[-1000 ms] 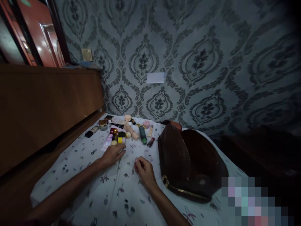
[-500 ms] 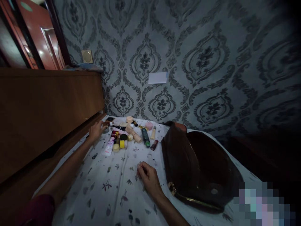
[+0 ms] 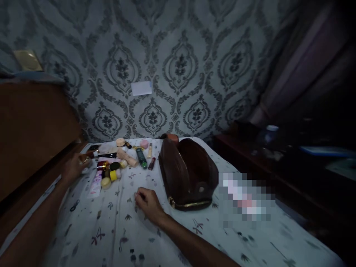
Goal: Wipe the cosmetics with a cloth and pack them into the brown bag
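Note:
My left hand (image 3: 72, 167) reaches to the left edge of a heap of small cosmetics (image 3: 116, 161) on a patterned white sheet (image 3: 116, 230). Its fingers close around a small gold-topped jar (image 3: 85, 159), though motion blur smears them. Tubes, lipsticks, small pots and a green bottle (image 3: 141, 158) lie in the heap. My right hand (image 3: 148, 204) rests on the sheet with its fingers curled loosely, holding nothing I can see. A dark brown bag (image 3: 187, 172) with a gold clasp stands open just right of my right hand.
A wooden headboard (image 3: 33, 126) runs along the left side. Patterned wallpaper with a white slip (image 3: 141, 88) stuck on it rises behind the bed. A dark side table (image 3: 278, 155) with dim objects stands to the right. A blurred-out patch lies beside the bag.
The camera has swung to the right, bringing the side table into view. My left hand has stayed at the far-left cosmetics near the headboard. My right hand stays resting on the sheet.

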Motion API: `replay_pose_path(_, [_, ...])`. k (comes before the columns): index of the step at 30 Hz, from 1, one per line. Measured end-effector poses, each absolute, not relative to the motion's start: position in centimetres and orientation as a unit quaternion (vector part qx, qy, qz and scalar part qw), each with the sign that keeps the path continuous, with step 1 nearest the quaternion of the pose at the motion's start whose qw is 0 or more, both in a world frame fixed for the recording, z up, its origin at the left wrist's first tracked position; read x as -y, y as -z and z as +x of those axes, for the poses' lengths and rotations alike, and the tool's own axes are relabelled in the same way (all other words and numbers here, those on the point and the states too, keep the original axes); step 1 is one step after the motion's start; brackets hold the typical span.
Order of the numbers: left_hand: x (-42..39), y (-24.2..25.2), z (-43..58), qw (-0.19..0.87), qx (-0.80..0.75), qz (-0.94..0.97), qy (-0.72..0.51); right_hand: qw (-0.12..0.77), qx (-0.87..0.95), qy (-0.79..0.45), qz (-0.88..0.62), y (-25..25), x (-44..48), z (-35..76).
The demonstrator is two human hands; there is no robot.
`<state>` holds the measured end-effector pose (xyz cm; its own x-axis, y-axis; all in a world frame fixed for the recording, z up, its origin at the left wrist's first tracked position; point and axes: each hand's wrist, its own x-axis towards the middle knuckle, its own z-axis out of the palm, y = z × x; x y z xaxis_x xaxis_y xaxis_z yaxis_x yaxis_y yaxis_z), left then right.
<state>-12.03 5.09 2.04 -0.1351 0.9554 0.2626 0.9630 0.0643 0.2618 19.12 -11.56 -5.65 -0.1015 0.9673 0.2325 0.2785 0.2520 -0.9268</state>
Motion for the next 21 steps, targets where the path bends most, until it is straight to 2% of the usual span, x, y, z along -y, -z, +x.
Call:
replay_pose_path(3, [-2.7, -3.8, -11.3, 0.026, 0.729, -0.628, 0.272, 0.469, 0.637, -0.363, -0.493, 5.6, 11.7, 19.2])
replay_pose_path(8, [2.3, -5.8, -8.4, -0.099, 0.639, -0.702, 0.299, 0.431, 0.660, -0.342, -0.512, 4.9, 12.2, 18.9])
replay_pose_path(11, [5.3, -4.0, -5.6, -0.163, 0.551, -0.772, 0.271, 0.412, 0.704, -0.329, -0.475, 4.2, 12.8, 18.7])
replay_pose_path(14, [8.4, -0.9, -2.4, -0.183, 0.497, -0.814, 0.239, 0.403, 0.736, -0.329, -0.433, 3.9, 13.4, 18.8])
replay_pose_path(21, [12.0, 2.8, 0.9, -0.162, 0.466, -0.837, 0.238, 0.409, 0.715, -0.323, -0.466, 5.4, 14.9, 19.8])
